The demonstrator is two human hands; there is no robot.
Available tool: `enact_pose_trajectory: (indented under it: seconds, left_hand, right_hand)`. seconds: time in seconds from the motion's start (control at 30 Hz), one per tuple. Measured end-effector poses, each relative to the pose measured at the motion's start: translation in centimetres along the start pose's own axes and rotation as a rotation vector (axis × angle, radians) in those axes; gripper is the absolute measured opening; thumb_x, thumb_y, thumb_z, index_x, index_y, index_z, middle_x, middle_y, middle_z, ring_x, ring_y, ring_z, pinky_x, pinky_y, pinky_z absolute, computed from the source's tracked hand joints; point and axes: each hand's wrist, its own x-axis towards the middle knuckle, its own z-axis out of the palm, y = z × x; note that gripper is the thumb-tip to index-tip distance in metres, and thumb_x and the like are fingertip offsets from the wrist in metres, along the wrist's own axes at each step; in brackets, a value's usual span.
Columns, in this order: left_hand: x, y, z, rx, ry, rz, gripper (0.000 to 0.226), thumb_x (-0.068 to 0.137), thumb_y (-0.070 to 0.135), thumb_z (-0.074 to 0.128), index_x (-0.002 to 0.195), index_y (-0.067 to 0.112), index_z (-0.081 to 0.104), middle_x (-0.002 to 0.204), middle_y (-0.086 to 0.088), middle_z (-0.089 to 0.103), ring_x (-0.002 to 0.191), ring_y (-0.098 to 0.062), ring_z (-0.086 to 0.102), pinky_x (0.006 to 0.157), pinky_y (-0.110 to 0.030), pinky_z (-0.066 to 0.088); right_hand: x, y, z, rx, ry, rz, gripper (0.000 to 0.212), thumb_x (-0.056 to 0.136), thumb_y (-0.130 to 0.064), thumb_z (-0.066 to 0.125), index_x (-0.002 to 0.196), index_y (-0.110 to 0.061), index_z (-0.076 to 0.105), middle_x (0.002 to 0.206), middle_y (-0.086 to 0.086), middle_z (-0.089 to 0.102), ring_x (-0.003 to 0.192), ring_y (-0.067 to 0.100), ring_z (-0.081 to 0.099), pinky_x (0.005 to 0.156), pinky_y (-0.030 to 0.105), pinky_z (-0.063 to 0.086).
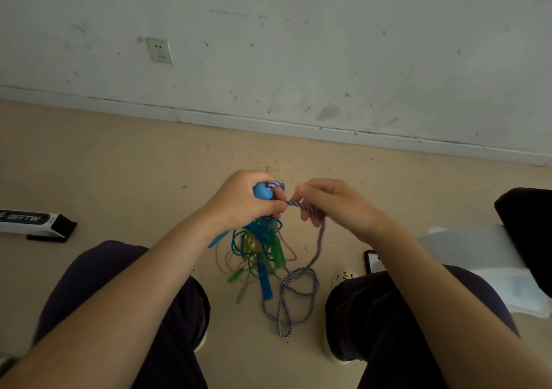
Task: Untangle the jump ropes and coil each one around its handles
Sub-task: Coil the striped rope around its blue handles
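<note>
Hands [286,203] — both gripping braided rope [300,205]

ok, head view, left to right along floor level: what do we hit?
Black-and-white box → left hand gripping blue handle → right hand pinching striped rope → phone → white plastic lid.

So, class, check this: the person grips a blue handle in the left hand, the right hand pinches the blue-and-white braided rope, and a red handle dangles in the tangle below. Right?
One detail is wrong. The left hand does grip the blue handle and the right hand pinches the braided rope, but the head view shows green handles and another blue one in the tangle, no red one.
</note>
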Motion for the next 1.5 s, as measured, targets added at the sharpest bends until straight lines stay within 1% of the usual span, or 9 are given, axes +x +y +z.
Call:
enact_pose_trajectory:
  seconds: [0.1, 0.27, 0.43, 0.57, 0.87, 1.0, 1.13, 1.33, 1.5]
  left_hand:
    - [0.0, 0.1, 0.0, -0.006, 0.032, 0.015, 0.014, 0.077, 0.014, 0.084, 0.083, 0.013, 0.072, 0.078, 0.006, 0.069, 0.069, -0.001, 0.063, 0.065, -0.016, 0.051]
    - [0.0, -0.1, -1.0, 0.002, -0.006, -0.051, 0.013, 0.079, 0.013, 0.082, 0.088, 0.016, 0.073, 0.083, 0.001, 0.072, 0.069, -0.004, 0.066, 0.057, -0.019, 0.054]
    - [-0.3, 0.0, -0.4, -0.057, 0.011, -0.049, 0.039, 0.069, 0.024, 0.089, 0.105, 0.027, 0.074, 0.101, 0.011, 0.071, 0.073, 0.006, 0.063, 0.06, -0.014, 0.049]
    - [-0.2, 0.2, -0.3, -0.116, 0.017, -0.054, 0.036, 0.074, 0.016, 0.087, 0.105, 0.026, 0.073, 0.081, 0.022, 0.071, 0.066, 0.005, 0.062, 0.053, -0.012, 0.046]
    - [0.1, -0.3, -0.4, 0.032, 0.076, -0.075, 0.01, 0.083, 0.018, 0.079, 0.09, 0.013, 0.075, 0.08, -0.004, 0.07, 0.05, 0.0, 0.056, 0.049, -0.017, 0.046]
    - [0.0, -0.3, -0.5, 0.1, 0.039, -0.096, 0.007, 0.087, 0.019, 0.075, 0.087, 0.014, 0.07, 0.054, 0.011, 0.062, 0.045, -0.005, 0.056, 0.045, -0.016, 0.041]
    - [0.3, -0.3, -0.7, 0.079, 0.059, -0.108, 0.004, 0.088, 0.012, 0.071, 0.091, 0.015, 0.069, 0.057, 0.01, 0.059, 0.043, -0.004, 0.053, 0.043, -0.016, 0.04]
    - [0.3, -0.7, -0.5, 0.108, -0.05, -0.152, 0.009, 0.088, 0.026, 0.075, 0.089, 0.018, 0.073, 0.046, 0.014, 0.058, 0.043, -0.001, 0.05, 0.045, -0.016, 0.04]
    - [0.5, -1.0, -0.4, 0.239, 0.006, -0.112, 0.016, 0.088, 0.028, 0.073, 0.079, 0.016, 0.07, 0.064, 0.001, 0.065, 0.048, -0.008, 0.057, 0.049, -0.027, 0.047]
  right_hand:
    - [0.1, 0.0, 1.2, -0.141, -0.107, 0.022, 0.037, 0.088, -0.044, 0.067, 0.088, -0.007, 0.071, 0.057, -0.007, 0.043, 0.051, 0.005, 0.036, 0.053, 0.02, 0.031]
    - [0.0, -0.2, -0.2, -0.008, 0.063, -0.066, 0.018, 0.094, -0.023, 0.063, 0.092, -0.009, 0.075, 0.044, -0.018, 0.044, 0.043, -0.001, 0.037, 0.047, 0.008, 0.029]
    - [0.0, 0.5, -0.2, 0.196, 0.0, -0.187, 0.019, 0.098, -0.015, 0.054, 0.087, -0.005, 0.066, 0.073, 0.007, 0.06, 0.067, 0.015, 0.056, 0.064, 0.026, 0.048]
    - [0.2, 0.8, -0.2, 0.285, -0.052, -0.222, 0.022, 0.095, -0.024, 0.054, 0.082, -0.008, 0.063, 0.08, 0.002, 0.065, 0.082, 0.016, 0.062, 0.082, 0.032, 0.053]
    - [0.2, 0.9, -0.4, 0.231, 0.029, -0.171, 0.021, 0.098, -0.018, 0.054, 0.085, -0.012, 0.069, 0.088, 0.0, 0.069, 0.089, 0.011, 0.063, 0.083, 0.029, 0.053]
    - [0.1, 0.6, -0.4, 0.106, 0.078, -0.145, 0.019, 0.096, -0.024, 0.059, 0.085, -0.018, 0.074, 0.09, 0.007, 0.071, 0.086, 0.012, 0.059, 0.076, 0.028, 0.046]
    - [0.1, 0.5, -0.4, 0.102, 0.115, -0.127, 0.019, 0.095, -0.021, 0.061, 0.086, -0.012, 0.075, 0.074, 0.0, 0.069, 0.072, 0.011, 0.059, 0.068, 0.022, 0.047]
    - [0.0, 0.3, 0.2, 0.109, 0.082, -0.108, 0.017, 0.094, -0.01, 0.06, 0.087, -0.001, 0.073, 0.08, 0.013, 0.073, 0.074, 0.019, 0.067, 0.075, 0.028, 0.055]
    - [-0.2, 0.2, 0.7, 0.13, 0.029, -0.091, 0.015, 0.091, -0.011, 0.063, 0.093, -0.002, 0.075, 0.09, 0.011, 0.075, 0.09, 0.023, 0.07, 0.088, 0.032, 0.057]
